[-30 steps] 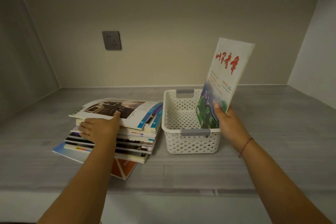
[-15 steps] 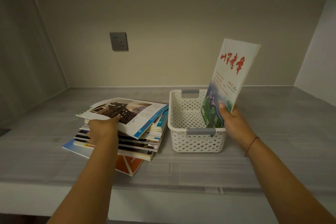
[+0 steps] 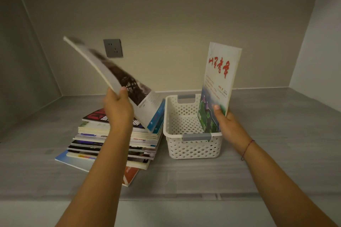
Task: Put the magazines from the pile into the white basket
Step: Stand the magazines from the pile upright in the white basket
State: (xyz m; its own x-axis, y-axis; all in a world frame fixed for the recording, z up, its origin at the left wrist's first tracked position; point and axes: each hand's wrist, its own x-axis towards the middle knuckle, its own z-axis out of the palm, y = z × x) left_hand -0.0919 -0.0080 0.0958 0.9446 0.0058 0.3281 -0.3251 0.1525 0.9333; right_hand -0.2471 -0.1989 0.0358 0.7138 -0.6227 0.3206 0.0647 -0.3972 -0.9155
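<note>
A white perforated basket (image 3: pixel 191 148) with grey handles stands on the grey shelf, right of the magazine pile (image 3: pixel 103 140). My right hand (image 3: pixel 227 123) holds a white magazine with red characters (image 3: pixel 219 83) upright, its lower end inside the basket's right side. My left hand (image 3: pixel 118 108) grips a magazine with a dark photo cover (image 3: pixel 118 77), tilted steeply above the pile, its lower right corner near the basket's left rim. A red and black cover lies on top of the pile.
The grey shelf (image 3: pixel 276 143) runs to a beige back wall with a grey power socket (image 3: pixel 113 48). Side walls close in left and right. The shelf's front edge (image 3: pixel 166 199) lies below the pile and the basket.
My left hand has lifted the top magazine off the pile and tilted it up towards the basket. My right hand keeps the white magazine upright in the basket.
</note>
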